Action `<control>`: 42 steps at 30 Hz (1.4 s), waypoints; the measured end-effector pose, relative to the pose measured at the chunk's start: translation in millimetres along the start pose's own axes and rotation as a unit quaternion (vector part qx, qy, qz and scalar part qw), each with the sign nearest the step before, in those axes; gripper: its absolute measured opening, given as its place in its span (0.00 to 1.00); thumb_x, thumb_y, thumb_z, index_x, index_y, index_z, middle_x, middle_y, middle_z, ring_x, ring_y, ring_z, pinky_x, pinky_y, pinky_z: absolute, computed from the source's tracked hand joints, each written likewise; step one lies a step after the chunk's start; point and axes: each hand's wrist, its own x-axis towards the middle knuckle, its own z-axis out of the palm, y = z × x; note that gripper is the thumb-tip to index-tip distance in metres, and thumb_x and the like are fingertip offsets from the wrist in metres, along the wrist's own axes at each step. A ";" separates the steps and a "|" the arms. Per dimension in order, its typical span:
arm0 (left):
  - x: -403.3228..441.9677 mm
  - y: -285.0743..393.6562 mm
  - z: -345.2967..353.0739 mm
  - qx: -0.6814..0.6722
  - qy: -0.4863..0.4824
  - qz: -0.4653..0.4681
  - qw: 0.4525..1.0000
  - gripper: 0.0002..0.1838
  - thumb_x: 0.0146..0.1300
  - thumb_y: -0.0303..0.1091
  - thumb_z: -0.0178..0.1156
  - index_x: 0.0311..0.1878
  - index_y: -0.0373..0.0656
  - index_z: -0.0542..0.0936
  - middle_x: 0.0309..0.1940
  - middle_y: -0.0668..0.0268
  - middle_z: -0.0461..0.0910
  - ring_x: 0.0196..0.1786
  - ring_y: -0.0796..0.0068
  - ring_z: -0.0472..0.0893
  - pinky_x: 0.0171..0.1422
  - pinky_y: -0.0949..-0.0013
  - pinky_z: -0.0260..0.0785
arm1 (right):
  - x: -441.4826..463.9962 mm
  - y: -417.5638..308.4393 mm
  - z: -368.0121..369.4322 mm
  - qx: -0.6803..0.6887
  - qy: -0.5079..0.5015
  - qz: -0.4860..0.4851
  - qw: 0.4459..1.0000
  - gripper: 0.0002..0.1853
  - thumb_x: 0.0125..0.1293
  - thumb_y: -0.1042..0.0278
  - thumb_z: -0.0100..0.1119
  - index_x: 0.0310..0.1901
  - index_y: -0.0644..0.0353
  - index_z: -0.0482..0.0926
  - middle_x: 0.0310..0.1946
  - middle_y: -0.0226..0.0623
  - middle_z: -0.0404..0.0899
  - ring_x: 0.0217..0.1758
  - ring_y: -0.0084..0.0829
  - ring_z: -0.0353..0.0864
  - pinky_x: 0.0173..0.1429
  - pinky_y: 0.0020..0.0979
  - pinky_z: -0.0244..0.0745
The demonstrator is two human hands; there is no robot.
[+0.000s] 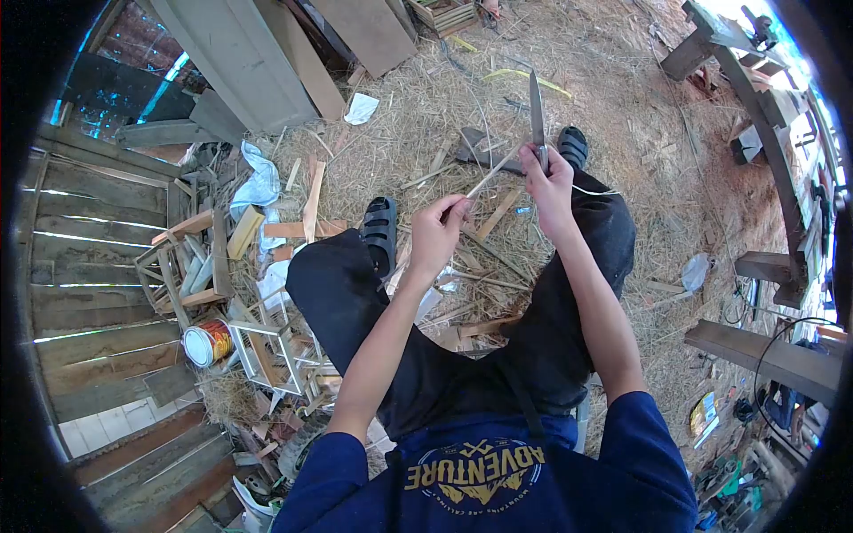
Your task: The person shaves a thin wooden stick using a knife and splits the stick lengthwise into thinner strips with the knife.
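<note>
My left hand [435, 234] is closed in a pinch on a thin pale strip [484, 181], likely wood or bamboo. The strip slants up to the right, and its far end reaches close to the knife. My right hand [548, 188] is wrapped around the handle of a knife [536, 108], whose long blade points up and away from me. Both hands are raised above the ground between my knees. On the ground beyond them lies a dark, flat, angular piece [475, 142], partly hidden by the strip.
Straw and wood scraps cover the ground. At left stand a small wooden frame [267, 355], a tin can [208, 343] and a slatted wall [107, 302]. Boards [235, 62] lean at the upper left. Wooden beams [764, 360] jut in from the right. My sandals [379, 233] flank the work area.
</note>
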 end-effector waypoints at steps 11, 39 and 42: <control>8.3 -28.0 -16.4 -0.073 0.052 -0.004 0.996 0.12 0.72 0.36 0.66 0.46 0.35 0.84 0.31 0.69 0.84 0.33 0.84 0.78 0.38 0.76 0.71 | -6.5 1.8 6.4 -0.036 -0.052 0.022 0.998 0.11 0.76 0.64 0.60 0.50 0.63 0.82 0.28 0.24 0.80 0.22 0.11 0.63 0.25 0.20 0.57; 10.4 1.4 -6.1 -0.320 -0.012 -0.168 0.932 0.15 0.78 0.38 0.57 0.58 0.38 0.77 0.38 0.64 0.83 0.32 0.81 0.79 0.34 0.77 0.68 | -10.9 9.2 31.6 -0.149 -0.096 -0.034 0.984 0.13 0.66 0.67 0.71 0.48 0.65 0.87 0.33 0.31 0.86 0.35 0.17 0.77 0.39 0.28 0.74; 11.8 -2.5 -7.0 -0.314 -0.012 -0.159 0.936 0.15 0.78 0.39 0.56 0.59 0.38 0.77 0.41 0.60 0.85 0.35 0.77 0.83 0.37 0.75 0.73 | -7.4 8.3 26.4 -0.179 -0.103 -0.019 0.978 0.12 0.67 0.68 0.70 0.47 0.66 0.86 0.33 0.28 0.86 0.35 0.15 0.76 0.40 0.25 0.73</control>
